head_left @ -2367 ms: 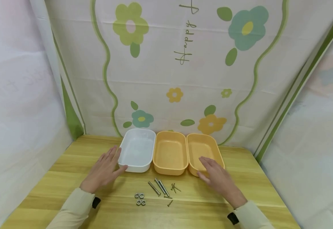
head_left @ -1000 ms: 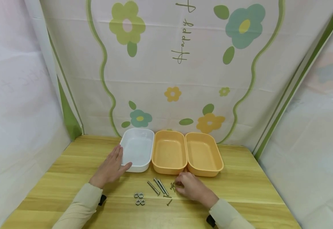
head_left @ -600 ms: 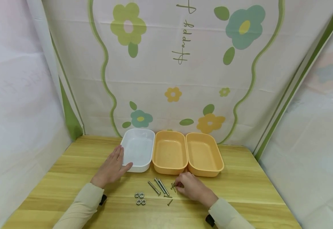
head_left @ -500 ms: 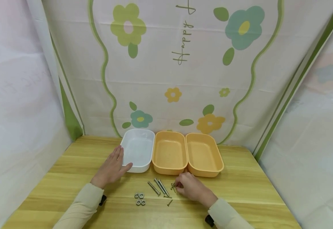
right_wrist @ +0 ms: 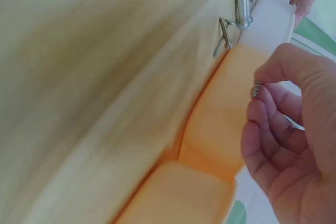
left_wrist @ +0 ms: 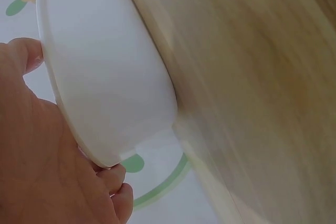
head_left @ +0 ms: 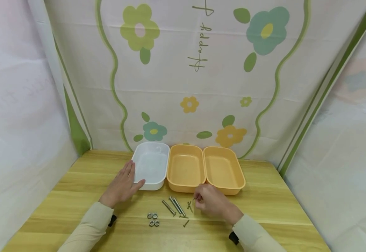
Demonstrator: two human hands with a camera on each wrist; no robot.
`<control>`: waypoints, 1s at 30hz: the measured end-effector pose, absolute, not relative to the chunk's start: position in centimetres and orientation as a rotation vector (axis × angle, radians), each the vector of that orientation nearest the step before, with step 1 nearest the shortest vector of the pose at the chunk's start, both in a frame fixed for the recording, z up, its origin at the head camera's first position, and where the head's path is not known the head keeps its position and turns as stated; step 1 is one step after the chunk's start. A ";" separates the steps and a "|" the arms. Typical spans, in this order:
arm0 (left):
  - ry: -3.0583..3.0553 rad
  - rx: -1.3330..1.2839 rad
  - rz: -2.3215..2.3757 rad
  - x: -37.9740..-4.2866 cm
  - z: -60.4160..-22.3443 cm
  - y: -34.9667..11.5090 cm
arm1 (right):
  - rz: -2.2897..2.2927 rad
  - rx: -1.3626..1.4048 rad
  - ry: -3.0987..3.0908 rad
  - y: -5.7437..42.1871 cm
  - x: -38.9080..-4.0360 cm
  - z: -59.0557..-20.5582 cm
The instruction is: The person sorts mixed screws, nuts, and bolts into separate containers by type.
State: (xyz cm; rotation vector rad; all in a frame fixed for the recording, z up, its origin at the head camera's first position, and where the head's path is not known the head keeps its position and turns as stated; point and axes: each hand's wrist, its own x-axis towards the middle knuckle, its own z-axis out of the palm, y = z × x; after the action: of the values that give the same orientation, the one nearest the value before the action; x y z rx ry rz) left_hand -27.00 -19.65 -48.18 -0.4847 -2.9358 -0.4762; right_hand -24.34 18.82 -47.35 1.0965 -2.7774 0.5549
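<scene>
My left hand [head_left: 121, 185] rests with extended fingers on the near left corner of the white box [head_left: 151, 162]; in the left wrist view its thumb and fingertips lie along the rim. Just in front of the orange boxes, my right hand [head_left: 212, 201] pinches a small screw [right_wrist: 256, 89] between thumb and index finger, and only its threaded part shows. Left of that hand, small screws [head_left: 189, 206] lie on the table, with more loose ones [head_left: 186, 223] nearer the front. Several long bolts [head_left: 177, 206] lie beside them, and a cluster of hex nuts [head_left: 153, 219] sits to the left.
A middle orange box [head_left: 186, 168] and a right orange box [head_left: 224, 168] stand in a row with the white one at the back of the wooden table [head_left: 132, 238]. A flowered curtain [head_left: 170, 80] rises behind them, and plain fabric hangs on both sides.
My right hand came down from over the right orange box to the small screws, pinched one, and has just drawn it slightly up and away. My left hand shifted a little right onto the white box.
</scene>
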 end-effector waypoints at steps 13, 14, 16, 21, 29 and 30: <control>-2.945 -0.487 -0.471 -27.0 -48.2 -19.7 | 0.263 1.251 -2.498 18.0 -25.8 -44.3; -2.943 -0.488 -0.472 -27.0 -48.2 -19.7 | 0.262 1.254 -2.484 17.9 -25.9 -44.0; -2.941 -0.489 -0.473 -27.0 -48.1 -19.7 | 0.249 1.256 -2.455 17.5 -26.3 -43.5; -2.932 -0.483 -0.477 -26.9 -48.0 -19.7 | 0.201 1.248 -2.400 16.5 -27.4 -42.6; -2.931 -0.486 -0.486 -26.7 -47.9 -19.6 | 0.168 1.197 -2.456 14.9 -29.0 -42.4; -2.929 -0.486 -0.486 -26.7 -47.9 -19.6 | 0.169 1.193 -2.465 14.6 -29.2 -42.4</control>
State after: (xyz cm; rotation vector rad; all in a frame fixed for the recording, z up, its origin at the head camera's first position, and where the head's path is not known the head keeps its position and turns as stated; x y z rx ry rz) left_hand -26.71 -19.63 -47.93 -0.4858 -2.9288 -0.4859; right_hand -29.21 14.63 -42.40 1.1927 -2.4651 0.1685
